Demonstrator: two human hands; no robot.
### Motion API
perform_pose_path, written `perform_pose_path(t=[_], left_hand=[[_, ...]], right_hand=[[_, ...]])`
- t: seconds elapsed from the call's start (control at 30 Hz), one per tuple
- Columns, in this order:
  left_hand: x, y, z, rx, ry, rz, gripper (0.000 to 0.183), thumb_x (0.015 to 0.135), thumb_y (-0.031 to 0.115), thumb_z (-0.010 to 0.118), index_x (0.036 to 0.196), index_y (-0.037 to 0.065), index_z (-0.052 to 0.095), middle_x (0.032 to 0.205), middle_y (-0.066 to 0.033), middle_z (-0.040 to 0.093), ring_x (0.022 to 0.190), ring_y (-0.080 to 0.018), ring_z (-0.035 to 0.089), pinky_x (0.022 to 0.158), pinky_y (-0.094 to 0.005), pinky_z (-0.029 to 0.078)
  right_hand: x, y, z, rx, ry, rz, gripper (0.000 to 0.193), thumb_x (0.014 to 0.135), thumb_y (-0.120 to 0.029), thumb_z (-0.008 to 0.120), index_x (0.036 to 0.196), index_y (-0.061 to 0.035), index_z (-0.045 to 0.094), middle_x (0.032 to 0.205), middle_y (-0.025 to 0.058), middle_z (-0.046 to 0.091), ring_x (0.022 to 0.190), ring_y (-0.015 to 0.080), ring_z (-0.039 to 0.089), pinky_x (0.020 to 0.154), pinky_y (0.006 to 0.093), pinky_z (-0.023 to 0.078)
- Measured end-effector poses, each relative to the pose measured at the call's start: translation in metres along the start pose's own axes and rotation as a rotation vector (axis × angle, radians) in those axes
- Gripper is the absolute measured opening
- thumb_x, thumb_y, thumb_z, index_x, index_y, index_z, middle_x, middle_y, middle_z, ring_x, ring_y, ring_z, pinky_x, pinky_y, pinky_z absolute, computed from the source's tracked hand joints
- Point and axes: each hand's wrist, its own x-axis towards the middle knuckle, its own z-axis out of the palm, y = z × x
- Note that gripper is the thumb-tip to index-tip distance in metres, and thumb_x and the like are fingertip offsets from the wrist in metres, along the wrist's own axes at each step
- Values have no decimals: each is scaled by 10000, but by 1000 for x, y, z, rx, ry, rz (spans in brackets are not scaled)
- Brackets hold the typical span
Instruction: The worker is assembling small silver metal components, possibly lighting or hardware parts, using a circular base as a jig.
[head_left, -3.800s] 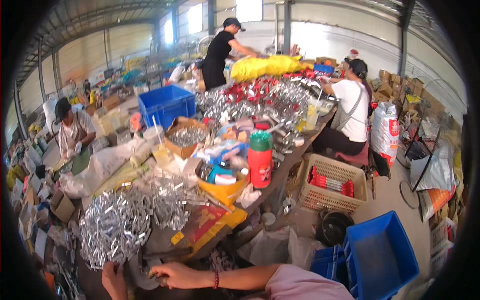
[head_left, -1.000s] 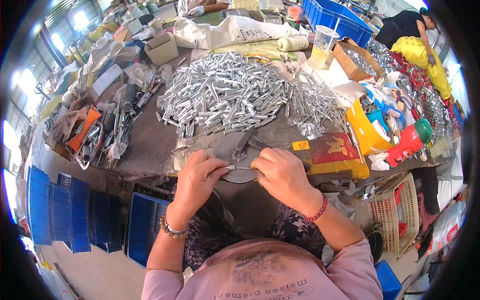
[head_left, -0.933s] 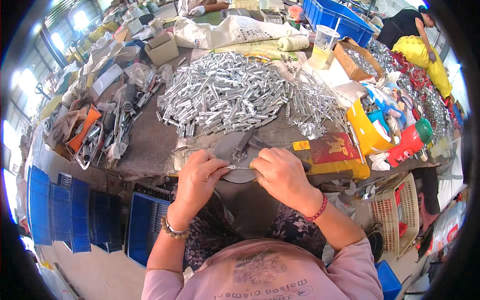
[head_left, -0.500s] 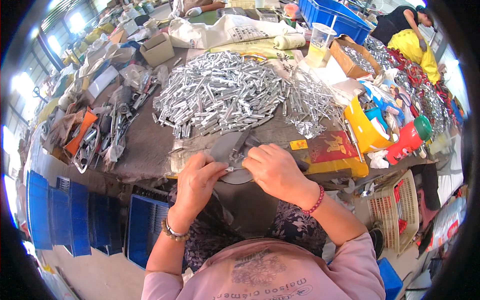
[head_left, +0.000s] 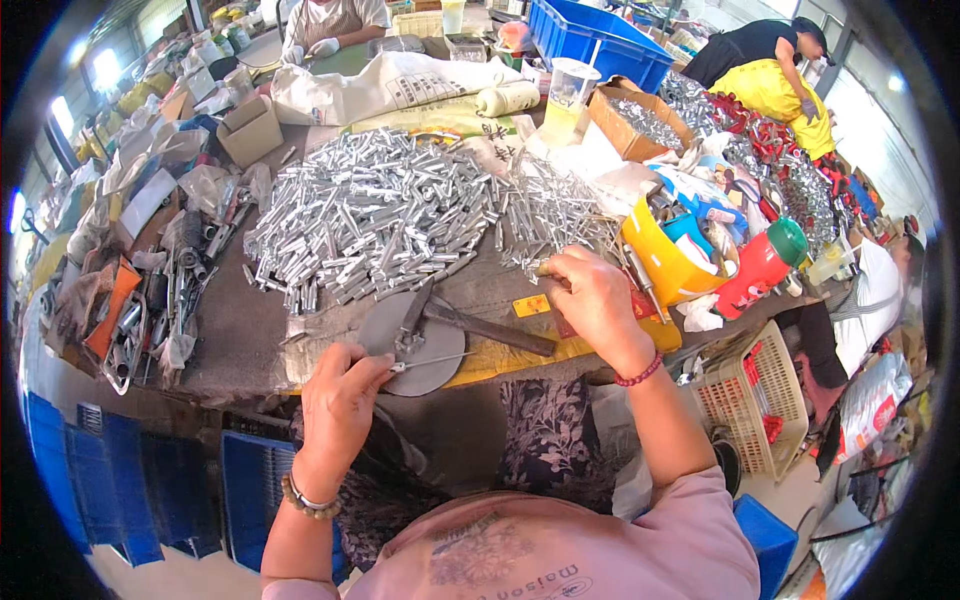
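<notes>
A heap of silver metal pieces (head_left: 370, 215) spreads on the far side of the worktable (head_left: 235, 335), with a pile of thin pins (head_left: 560, 205) to its right. Nearer, a hammer (head_left: 495, 331) lies with its head on a grey disc (head_left: 385, 325), its handle reaching right between the hands. A yellow container (head_left: 660, 262) and a red bottle (head_left: 745, 275) stand farther right.

The left hand (head_left: 335, 410) pinches a slim metal rod (head_left: 438, 359) by its left end, over the disc's near part. The right hand (head_left: 600, 312) is at the pins' near edge, fingertips bunched; whether they grip anything I cannot tell. The rod's long axis runs left to right, its free tip pointing right and slightly far.
</notes>
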Motion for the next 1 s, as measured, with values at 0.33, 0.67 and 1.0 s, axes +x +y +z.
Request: perform_pose_path(t=[0.33,0.67,1.0], left_hand=[[1,2,7,5,28,4,215,825,21,869,1017,98,809,933,-122,661,849,-355,690,714,-438,553],[-7,-1,2,-60,-17,-31,229,820,-88,819,1022,3,761,946,-157,634,843,-348,677,726,-410,531],[3,8,-8,25,-49,70,99,946,96,781,1037,60,769,1023,-192,677,997,-452,641,882,-540,508]], right_hand=[[10,19,14,-183,-11,-325,129,782,-84,746,819,-91,623,897,100,597,887,338,672,773,480,568],[3,19,21,-132,-74,-297,174,803,-92,772,885,-55,623,972,127,622,944,351,698,775,488,585],[5,18,31,-72,-85,-356,203,817,-57,742,977,-63,617,986,113,609,933,361,697,789,495,578]])
